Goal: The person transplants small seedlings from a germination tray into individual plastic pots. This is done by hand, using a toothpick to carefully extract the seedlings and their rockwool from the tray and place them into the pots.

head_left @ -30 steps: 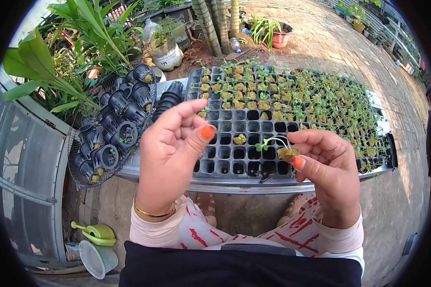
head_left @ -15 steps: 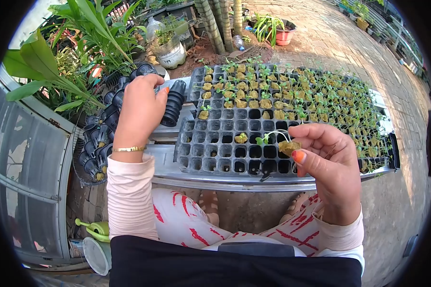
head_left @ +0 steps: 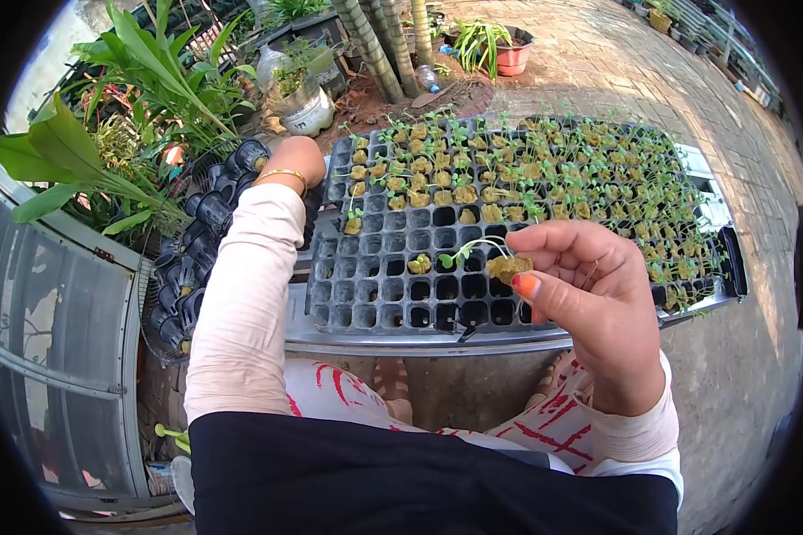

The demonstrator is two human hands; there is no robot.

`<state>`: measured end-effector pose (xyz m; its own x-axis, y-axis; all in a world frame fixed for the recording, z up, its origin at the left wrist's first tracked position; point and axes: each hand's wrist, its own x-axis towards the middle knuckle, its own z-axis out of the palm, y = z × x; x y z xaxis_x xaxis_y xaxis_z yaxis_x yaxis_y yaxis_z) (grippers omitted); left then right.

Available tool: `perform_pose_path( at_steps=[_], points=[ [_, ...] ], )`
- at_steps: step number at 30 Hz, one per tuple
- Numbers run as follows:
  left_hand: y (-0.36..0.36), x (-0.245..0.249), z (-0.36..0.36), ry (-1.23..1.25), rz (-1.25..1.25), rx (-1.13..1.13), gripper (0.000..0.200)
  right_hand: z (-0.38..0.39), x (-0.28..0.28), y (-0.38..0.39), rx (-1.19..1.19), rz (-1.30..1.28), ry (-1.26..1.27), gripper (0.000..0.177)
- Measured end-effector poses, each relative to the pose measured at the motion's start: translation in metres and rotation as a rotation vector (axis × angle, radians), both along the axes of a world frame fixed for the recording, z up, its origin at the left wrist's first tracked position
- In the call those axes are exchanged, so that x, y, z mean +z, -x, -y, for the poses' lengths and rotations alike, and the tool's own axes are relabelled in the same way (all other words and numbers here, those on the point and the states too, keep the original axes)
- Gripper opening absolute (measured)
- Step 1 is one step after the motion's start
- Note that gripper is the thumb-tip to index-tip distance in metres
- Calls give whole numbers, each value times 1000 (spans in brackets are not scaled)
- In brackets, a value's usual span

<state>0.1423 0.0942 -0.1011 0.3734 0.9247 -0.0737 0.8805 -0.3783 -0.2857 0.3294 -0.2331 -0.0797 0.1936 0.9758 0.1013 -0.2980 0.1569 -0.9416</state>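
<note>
- I am pinching a seedling [head_left: 471,246] in the right hand [head_left: 589,299], with the thumb and fingertips closing on its brown sponge plug [head_left: 509,266]. It is hanging in the air just above the near rows of the tray [head_left: 366,294].
- I am judging the seedling to be very light and fragile. The plug is looking soft and squashy, and the pale stem is thin and bending sideways under two small leaves. The plug is the place to grip, and only gently; the stem and leaves are best left untouched.
- The left hand [head_left: 296,159] is reaching into the wire basket [head_left: 156,330] among the black pots [head_left: 212,207]. Its fingers are hidden behind the wrist, so I cannot tell whether it is grasping anything.
- The tray is lying on the metal desk [head_left: 419,343]. Its far rows and right part are carrying plugs with green sprouts. Most near-left cells are standing empty, with one lone plug [head_left: 418,264] sitting among them.
- The basket is holding the pots heaped on their sides.
</note>
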Motion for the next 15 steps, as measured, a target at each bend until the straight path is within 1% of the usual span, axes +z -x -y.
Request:
perform_pose_path(
  at_steps=[3,5,6,8,9,11,12,14,15],
  points=[
    [3,0,5,-1,38,14,40,2,-1,-3,-7,4,-3,26],
    [3,4,16,29,139,49,43,2,-2,-4,-12,3,-12,25],
    [5,1,17,27,137,48,43,2,-2,-4,-15,7,-19,25],
    [10,-8,15,-43,350,70,48,3,-1,-5,-11,15,-20,24],
    [11,-9,14,-43,351,67,48,3,-1,-4,-5,26,-19,24],
    [12,-11,13,-69,436,86,52,4,0,-3,-10,20,-18,23],
    [11,-8,15,-69,437,86,52,4,1,-3,-13,12,-17,23],
    [8,0,18,79,400,122,48,4,0,-3,-15,18,-17,23],
    [8,4,18,79,400,121,48,4,-1,-4,-17,22,-18,23]
  ],
)
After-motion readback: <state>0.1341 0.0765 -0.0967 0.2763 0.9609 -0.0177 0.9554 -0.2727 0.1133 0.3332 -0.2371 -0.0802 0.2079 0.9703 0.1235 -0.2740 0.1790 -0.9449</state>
